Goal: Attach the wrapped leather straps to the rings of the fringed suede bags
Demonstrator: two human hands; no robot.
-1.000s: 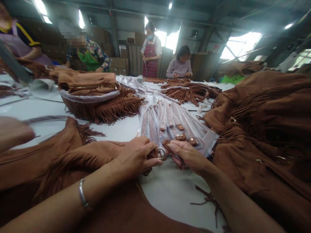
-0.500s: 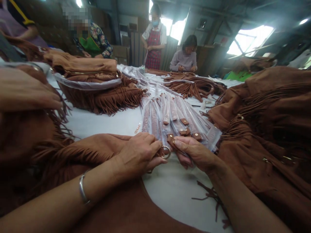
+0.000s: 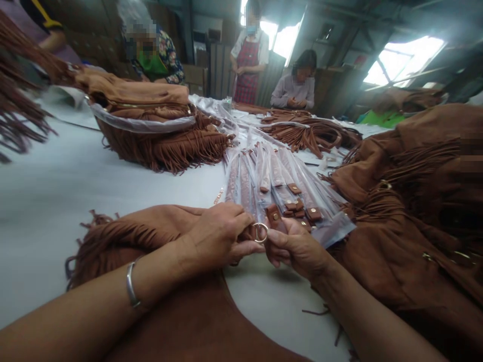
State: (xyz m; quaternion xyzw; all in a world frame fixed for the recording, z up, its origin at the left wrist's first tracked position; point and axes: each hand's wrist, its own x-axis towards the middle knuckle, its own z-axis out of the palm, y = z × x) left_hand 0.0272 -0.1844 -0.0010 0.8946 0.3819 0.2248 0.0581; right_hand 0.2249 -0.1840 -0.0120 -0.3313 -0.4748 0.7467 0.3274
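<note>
My left hand is closed on the edge of a brown fringed bag, where a gold metal ring sticks out past the fingertips. My right hand pinches the end of a brown strap with a gold snap stud, right beside the ring. Whether the strap passes through the ring I cannot tell. Just beyond both hands lies a fan of straps in clear plastic sleeves, their brown snap ends toward me. The bag's lower part spreads out under my left forearm.
A stack of fringed bags stands at the back left. More brown bags are heaped along the right. Brown straps lie farther back on the white table. Several people work across it, one in a checked apron.
My right hand has brought the strap end closer to the ring. Another person's hand and a bag at the left have lifted away, leaving fringe at the upper left edge.
</note>
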